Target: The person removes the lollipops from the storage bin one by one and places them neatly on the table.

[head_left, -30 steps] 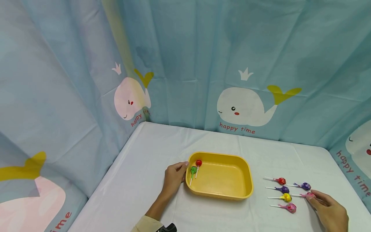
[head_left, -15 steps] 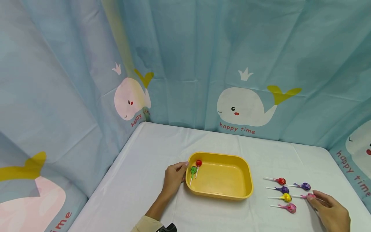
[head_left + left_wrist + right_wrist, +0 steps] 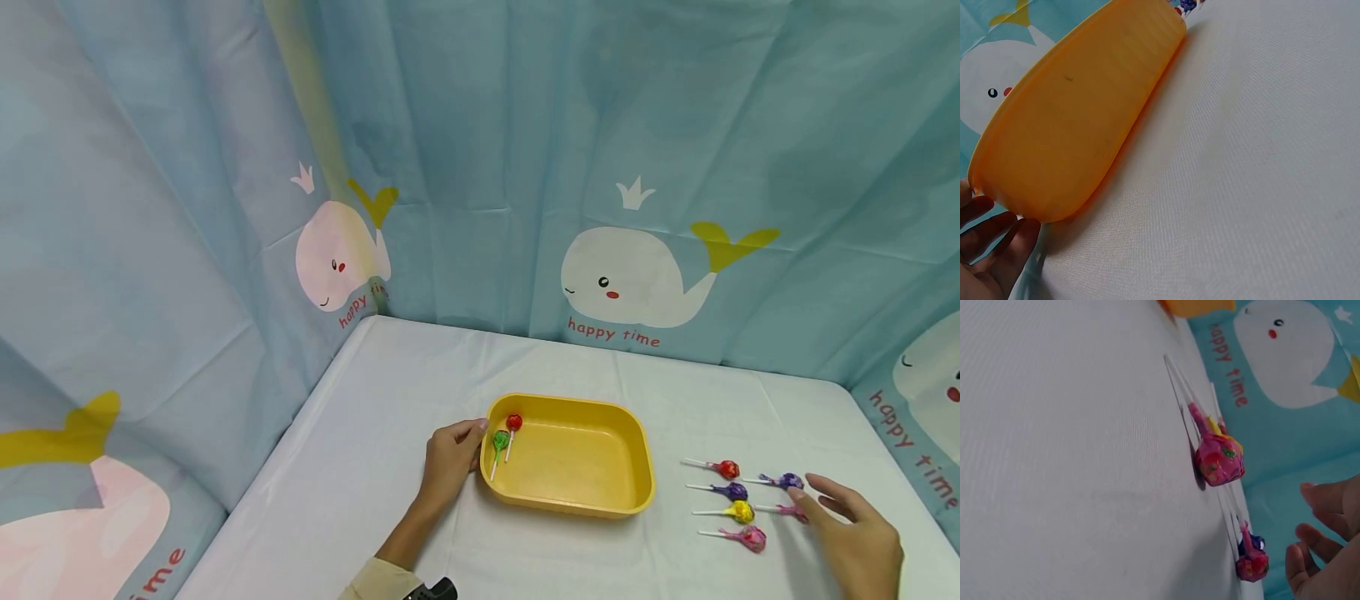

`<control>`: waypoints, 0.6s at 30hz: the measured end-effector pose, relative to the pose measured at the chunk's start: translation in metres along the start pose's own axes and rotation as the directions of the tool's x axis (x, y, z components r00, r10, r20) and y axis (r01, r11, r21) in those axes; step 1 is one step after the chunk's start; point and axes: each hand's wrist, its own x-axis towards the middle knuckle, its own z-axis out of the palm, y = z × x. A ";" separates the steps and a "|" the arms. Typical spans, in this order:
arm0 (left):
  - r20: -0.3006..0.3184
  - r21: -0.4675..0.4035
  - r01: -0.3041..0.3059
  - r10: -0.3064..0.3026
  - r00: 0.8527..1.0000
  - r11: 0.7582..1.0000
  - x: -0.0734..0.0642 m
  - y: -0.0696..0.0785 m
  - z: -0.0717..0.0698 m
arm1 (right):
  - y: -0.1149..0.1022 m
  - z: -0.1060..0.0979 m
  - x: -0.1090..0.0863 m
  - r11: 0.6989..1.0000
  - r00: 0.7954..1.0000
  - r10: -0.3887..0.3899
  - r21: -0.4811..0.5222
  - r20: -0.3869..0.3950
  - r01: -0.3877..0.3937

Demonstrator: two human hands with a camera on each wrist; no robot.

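Note:
At the left end of the yellow tray [image 3: 570, 500], my left hand [image 3: 450, 458] holds the rim and outer wall with thumb and fingertips. A red lollipop [image 3: 513, 422] and a green lollipop [image 3: 500, 439] lie inside, against that end. My right hand [image 3: 855, 529] hovers at the far right of the lollipops, thumb and fingers apart, holding nothing. Just by its thumb lies a pink lollipop [image 3: 797, 511], partly covered in the head view. A purple lollipop [image 3: 791, 481] lies right at the index fingertip. The right wrist view shows a gap between the fingers and the pink lollipop [image 3: 1252, 565].
Left of those two, a column of lollipops lies sticks leftward: red [image 3: 726, 468], purple [image 3: 735, 491], yellow [image 3: 741, 511] and pink [image 3: 752, 537]. A white cloth [image 3: 420, 375] covers the table. Blue whale-print curtains [image 3: 480, 167] stand behind and at both sides.
My right hand has let go of the pink lollipop, which stays on the cloth. Its fingers have spread and shifted up toward the purple one. The left hand and tray are still.

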 end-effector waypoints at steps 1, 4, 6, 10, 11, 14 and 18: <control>0.000 -0.003 -0.002 0.002 1.000 1.000 0.000 0.000 0.000 | -0.002 0.001 -0.001 1.000 1.000 -0.014 -0.002 0.001 0.014; -0.001 -0.007 -0.001 0.001 1.000 1.000 0.000 0.000 0.000 | -0.008 0.005 -0.004 0.998 0.998 -0.060 -0.012 0.002 0.060; -0.004 -0.005 0.001 -0.002 1.000 1.000 0.000 -0.001 0.001 | -0.011 0.008 -0.006 0.996 0.996 -0.092 -0.010 0.000 0.092; -0.004 -0.005 0.007 -0.007 1.000 1.000 0.000 -0.001 0.001 | -0.016 0.017 -0.012 0.993 0.993 -0.121 0.014 0.001 0.121; -0.003 -0.005 0.007 -0.007 1.000 1.000 0.000 -0.001 0.001 | -0.018 0.019 -0.014 0.991 0.991 -0.130 0.025 0.009 0.130; 0.001 -0.012 0.002 -0.002 1.000 1.000 -0.001 -0.001 0.000 | -0.024 0.024 -0.020 0.987 0.988 -0.153 0.043 0.023 0.152; -0.001 -0.021 -0.008 0.008 1.000 1.000 -0.001 -0.001 0.001 | -0.032 0.029 -0.028 0.979 0.980 -0.187 0.093 0.062 0.181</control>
